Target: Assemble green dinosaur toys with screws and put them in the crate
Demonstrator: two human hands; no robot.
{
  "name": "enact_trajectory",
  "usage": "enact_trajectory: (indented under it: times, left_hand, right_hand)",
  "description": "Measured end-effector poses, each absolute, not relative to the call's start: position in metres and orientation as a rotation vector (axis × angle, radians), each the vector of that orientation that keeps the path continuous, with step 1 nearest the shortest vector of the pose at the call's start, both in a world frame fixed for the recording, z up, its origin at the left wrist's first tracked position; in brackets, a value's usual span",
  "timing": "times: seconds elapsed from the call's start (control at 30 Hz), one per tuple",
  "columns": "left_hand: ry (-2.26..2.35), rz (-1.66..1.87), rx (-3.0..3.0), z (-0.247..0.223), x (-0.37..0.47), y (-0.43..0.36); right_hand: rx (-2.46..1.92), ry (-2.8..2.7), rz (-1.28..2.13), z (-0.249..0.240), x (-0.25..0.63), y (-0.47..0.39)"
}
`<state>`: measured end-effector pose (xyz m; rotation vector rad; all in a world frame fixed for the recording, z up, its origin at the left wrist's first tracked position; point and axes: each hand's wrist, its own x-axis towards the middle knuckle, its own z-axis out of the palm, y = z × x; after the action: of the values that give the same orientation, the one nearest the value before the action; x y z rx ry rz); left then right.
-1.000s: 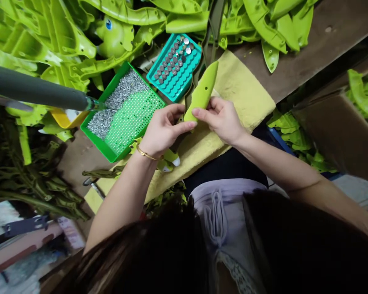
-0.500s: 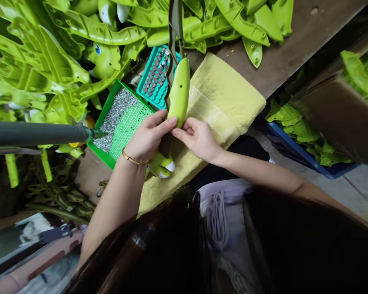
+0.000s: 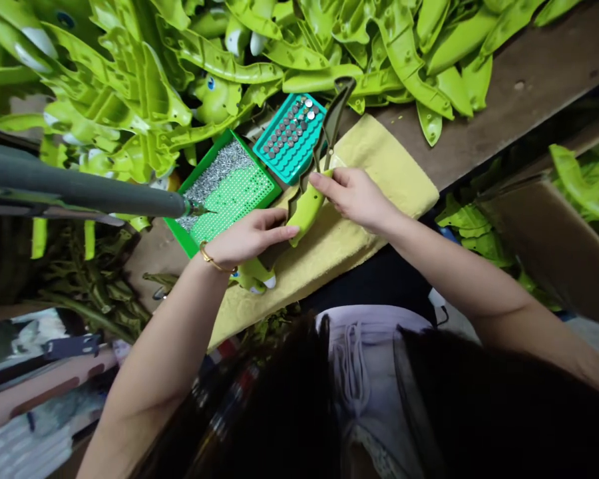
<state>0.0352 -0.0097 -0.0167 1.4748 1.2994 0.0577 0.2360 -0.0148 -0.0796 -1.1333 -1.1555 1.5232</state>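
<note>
A curved lime-green plastic toy shell [image 3: 307,211] is held in both hands over a folded yellow towel [image 3: 399,176]. My right hand [image 3: 360,198] pinches its upper end between thumb and fingers. At its lower end, my left hand [image 3: 253,234] is closed around it with the thumb on the edge. A dark olive jagged plastic strip [image 3: 333,120] sticks out beyond the shell's upper end; how the two are joined is hidden. Below my left hand, a green toy part with white tips [image 3: 259,274] shows on the towel, partly covered.
A green tray of screws [image 3: 219,163] and a teal tray of round metal discs [image 3: 292,136] stand behind the hands. A power screwdriver [image 3: 130,199] reaches in from the left. Green shells [image 3: 404,53] are heaped at the back. A cardboard box [image 3: 534,226] stands right.
The shell has come lower and tilted, with the olive strip now showing more beyond it. My right hand has gone from its lower end to its upper end. The view has shifted slightly.
</note>
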Motion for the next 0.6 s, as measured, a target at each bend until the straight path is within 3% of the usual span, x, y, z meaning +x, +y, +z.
enact_trajectory:
  times: [0.33, 0.6]
  left_hand:
    - [1.178, 0.583, 1.167, -0.013, 0.091, 0.003]
    - [1.179, 0.536, 1.163, -0.022, 0.093, 0.009]
  right_hand:
    - [-1.21, -1.137, 1.146, -0.071, 0.214, -0.036]
    - [-1.284, -1.132, 1.127, -0.076, 0.212, -0.036]
